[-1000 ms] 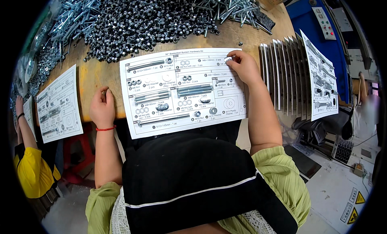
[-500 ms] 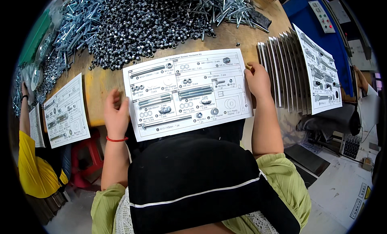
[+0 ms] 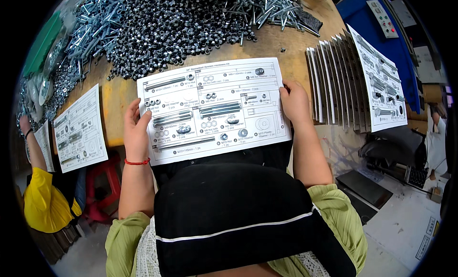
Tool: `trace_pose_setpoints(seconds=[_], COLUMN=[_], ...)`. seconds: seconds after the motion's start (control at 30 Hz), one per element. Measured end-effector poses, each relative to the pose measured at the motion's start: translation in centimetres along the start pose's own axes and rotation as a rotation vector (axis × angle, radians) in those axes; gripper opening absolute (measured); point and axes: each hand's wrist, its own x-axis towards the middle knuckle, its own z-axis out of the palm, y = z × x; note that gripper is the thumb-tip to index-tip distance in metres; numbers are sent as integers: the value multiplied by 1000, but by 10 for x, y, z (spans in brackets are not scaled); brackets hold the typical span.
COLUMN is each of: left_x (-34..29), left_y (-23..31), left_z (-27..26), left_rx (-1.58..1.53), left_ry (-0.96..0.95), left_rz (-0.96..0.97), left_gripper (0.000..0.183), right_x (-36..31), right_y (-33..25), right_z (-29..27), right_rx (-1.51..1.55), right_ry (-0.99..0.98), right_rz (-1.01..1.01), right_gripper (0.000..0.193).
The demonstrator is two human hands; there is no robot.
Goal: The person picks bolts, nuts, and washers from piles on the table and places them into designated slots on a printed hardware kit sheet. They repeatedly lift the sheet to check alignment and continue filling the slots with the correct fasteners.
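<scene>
A white card with dark print and pictures of bolts, nuts and washers is held in front of me, over the table's near edge. I cannot tell whether the hardware on it is printed or real. My left hand, with a red cord at the wrist, grips the card's left edge, thumb on the front and fingers partly hidden behind. At the opposite edge, my right hand is closed on the card with its thumb near the rim.
Nuts lie heaped across the table, between piles of bolts. A row of upright cards stands at right. At left, another person's hand is near small parts and another card. A blue machine stands far right.
My left hand has closed on the card's left edge, where before it was beside it with fingers loose. The card and my right hand have shifted slightly left.
</scene>
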Motion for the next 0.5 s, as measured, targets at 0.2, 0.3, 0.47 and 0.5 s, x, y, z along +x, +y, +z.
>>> trace_pose_setpoints(seconds=[0.2, 0.3, 0.47, 0.5], left_x=[10, 26, 51, 51], left_y=[-4, -8, -21, -22], left_z=[-14, -22, -33, -32], left_rx=[213, 431, 634, 651], left_ry=[9, 105, 226, 239], left_rz=[14, 129, 301, 299], left_gripper=[46, 40, 30, 29], right_x=[16, 34, 52, 52], right_y=[-7, -15, -29, -27], right_z=[-10, -7, 6, 8], right_rx=[-29, 78, 35, 48], right_ry=[-8, -61, -231, -227], right_rz=[20, -201, -277, -271], right_gripper=[27, 28, 24, 23])
